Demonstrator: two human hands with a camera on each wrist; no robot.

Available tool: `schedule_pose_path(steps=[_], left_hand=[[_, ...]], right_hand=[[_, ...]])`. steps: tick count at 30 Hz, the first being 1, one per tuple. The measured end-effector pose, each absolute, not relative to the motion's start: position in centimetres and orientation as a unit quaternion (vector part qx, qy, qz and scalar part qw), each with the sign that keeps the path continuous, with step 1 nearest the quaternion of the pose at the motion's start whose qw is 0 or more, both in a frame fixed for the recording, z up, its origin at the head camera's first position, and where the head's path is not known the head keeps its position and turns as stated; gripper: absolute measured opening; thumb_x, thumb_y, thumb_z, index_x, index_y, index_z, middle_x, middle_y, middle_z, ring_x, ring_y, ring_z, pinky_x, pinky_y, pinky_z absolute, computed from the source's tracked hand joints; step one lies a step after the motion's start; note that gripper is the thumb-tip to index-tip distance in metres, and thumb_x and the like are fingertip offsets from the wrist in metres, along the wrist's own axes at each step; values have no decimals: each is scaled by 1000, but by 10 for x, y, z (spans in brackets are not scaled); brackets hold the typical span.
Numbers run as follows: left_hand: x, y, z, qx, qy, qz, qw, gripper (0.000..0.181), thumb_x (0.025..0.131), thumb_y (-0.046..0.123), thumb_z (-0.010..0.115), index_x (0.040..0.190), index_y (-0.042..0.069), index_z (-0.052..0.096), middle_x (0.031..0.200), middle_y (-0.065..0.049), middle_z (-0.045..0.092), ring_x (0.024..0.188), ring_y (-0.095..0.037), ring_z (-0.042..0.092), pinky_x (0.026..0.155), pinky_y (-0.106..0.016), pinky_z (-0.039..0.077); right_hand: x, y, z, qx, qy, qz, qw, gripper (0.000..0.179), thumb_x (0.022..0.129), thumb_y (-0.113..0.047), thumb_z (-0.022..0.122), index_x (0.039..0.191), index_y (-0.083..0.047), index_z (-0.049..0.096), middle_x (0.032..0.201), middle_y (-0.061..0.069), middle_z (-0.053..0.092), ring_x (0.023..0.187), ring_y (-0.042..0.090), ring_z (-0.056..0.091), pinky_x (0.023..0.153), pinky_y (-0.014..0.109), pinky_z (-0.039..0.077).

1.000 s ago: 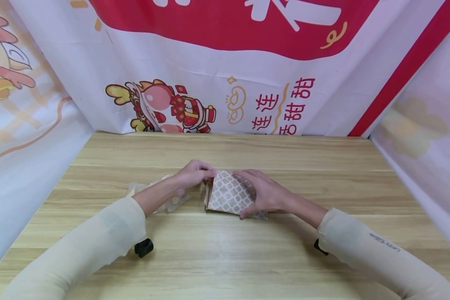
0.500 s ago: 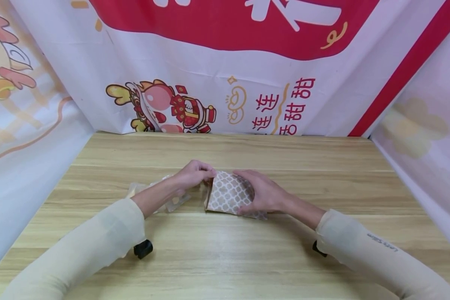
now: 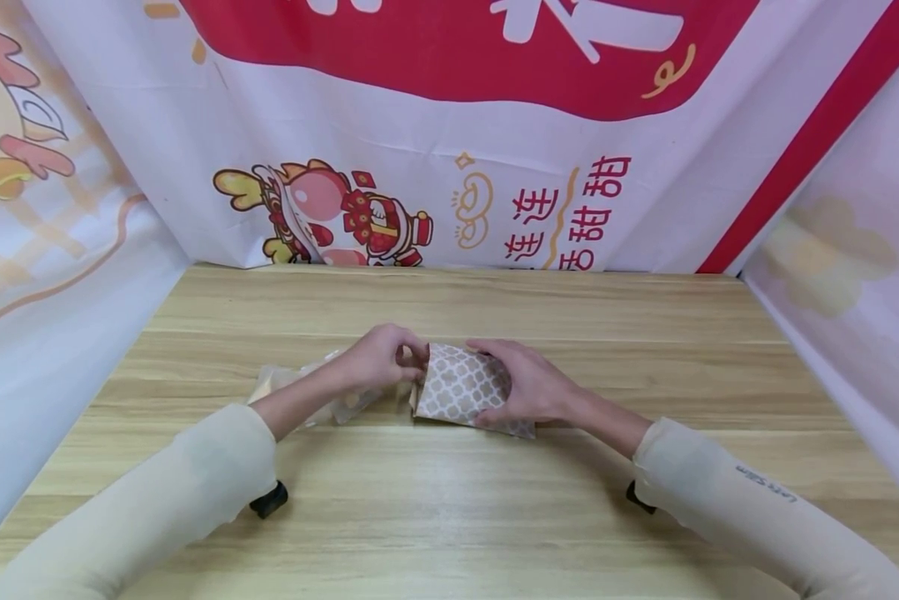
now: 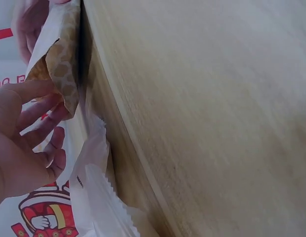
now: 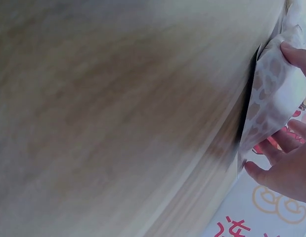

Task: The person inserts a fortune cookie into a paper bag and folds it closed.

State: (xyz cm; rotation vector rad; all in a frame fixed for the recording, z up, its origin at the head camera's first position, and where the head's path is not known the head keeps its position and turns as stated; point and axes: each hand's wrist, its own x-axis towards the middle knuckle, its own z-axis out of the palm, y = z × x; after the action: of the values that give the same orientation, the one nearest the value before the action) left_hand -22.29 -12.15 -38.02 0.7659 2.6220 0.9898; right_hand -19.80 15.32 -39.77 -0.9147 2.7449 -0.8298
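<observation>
A tan paper bag (image 3: 460, 383) with a white lattice pattern lies on the table, its mouth facing left. My right hand (image 3: 531, 383) grips it from the right, thumb on the near side and fingers over the far side. At the mouth, my left hand (image 3: 377, 358) touches the edge with its fingertips; its thumb and forefinger are apart, with a gap between them. The left wrist view shows these fingers (image 4: 36, 116) fairly extended at the bag's opening (image 4: 49, 64), where the inside looks brown. Whatever is inside the bag is hidden.
Clear plastic wrapping (image 3: 355, 404) with a serrated edge lies left of the bag, partly behind my left forearm. The wood-grain table (image 3: 449, 517) ends at a printed cloth (image 3: 456, 192) at the back, with cloth on both sides too.
My left hand has let go of the bag's upper left corner, which it pinched before, and its fingers have spread lower at the mouth. The right hand has hardly moved.
</observation>
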Motion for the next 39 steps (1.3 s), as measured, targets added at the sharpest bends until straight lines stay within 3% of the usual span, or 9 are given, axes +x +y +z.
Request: schedule_pose_path(steps=[3, 9, 15, 20, 27, 33, 39], left_hand=[[-221, -123, -381, 312, 912, 253, 86, 28, 80, 18, 90, 104, 8, 80, 98, -2, 72, 97, -22, 60, 93, -44, 50], [-217, -125, -379, 324, 926, 172, 87, 47, 70, 31, 96, 107, 8, 79, 93, 0, 62, 97, -22, 52, 92, -43, 44], [-214, -129, -376, 318, 927, 175, 97, 51, 72, 30, 95, 113, 5, 77, 97, -1, 62, 97, -21, 52, 89, -40, 43], [-212, -133, -371, 311, 919, 217, 105, 54, 80, 31, 90, 123, 3, 73, 106, -5, 67, 101, -22, 58, 90, -41, 52], [-215, -141, -365, 292, 920, 241, 100, 42, 91, 28, 81, 124, 3, 72, 101, -7, 67, 92, -21, 61, 80, -36, 56], [-215, -153, -363, 290, 930, 212, 83, 41, 90, 24, 83, 122, 0, 71, 104, -11, 68, 96, -26, 64, 83, -41, 58], [-214, -163, -362, 285, 936, 181, 98, 52, 81, 30, 90, 121, 2, 72, 108, -12, 70, 100, -28, 65, 90, -47, 57]], right_hand=[[-199, 154, -398, -306, 909, -277, 63, 108, 64, -40, 97, 155, -12, 46, 154, 12, 52, 141, 33, 48, 119, 52, 37], [-200, 157, -400, -320, 903, -282, 52, 107, 64, -41, 97, 154, -11, 47, 152, 11, 54, 139, 32, 50, 118, 52, 38], [-201, 158, -398, -334, 895, -293, 47, 105, 63, -41, 97, 151, -9, 51, 150, 11, 56, 137, 32, 52, 118, 52, 39], [-202, 157, -398, -337, 892, -299, 48, 101, 63, -40, 98, 148, -7, 54, 149, 11, 57, 137, 32, 52, 118, 52, 39], [-203, 157, -399, -333, 893, -298, 50, 97, 63, -39, 98, 145, -7, 57, 145, 11, 60, 136, 31, 54, 117, 51, 40], [-203, 157, -399, -332, 893, -298, 52, 96, 63, -37, 99, 144, -7, 57, 145, 11, 60, 135, 31, 54, 117, 51, 40], [-204, 156, -398, -333, 893, -298, 52, 96, 63, -37, 99, 144, -7, 57, 145, 11, 60, 135, 31, 54, 117, 51, 40]])
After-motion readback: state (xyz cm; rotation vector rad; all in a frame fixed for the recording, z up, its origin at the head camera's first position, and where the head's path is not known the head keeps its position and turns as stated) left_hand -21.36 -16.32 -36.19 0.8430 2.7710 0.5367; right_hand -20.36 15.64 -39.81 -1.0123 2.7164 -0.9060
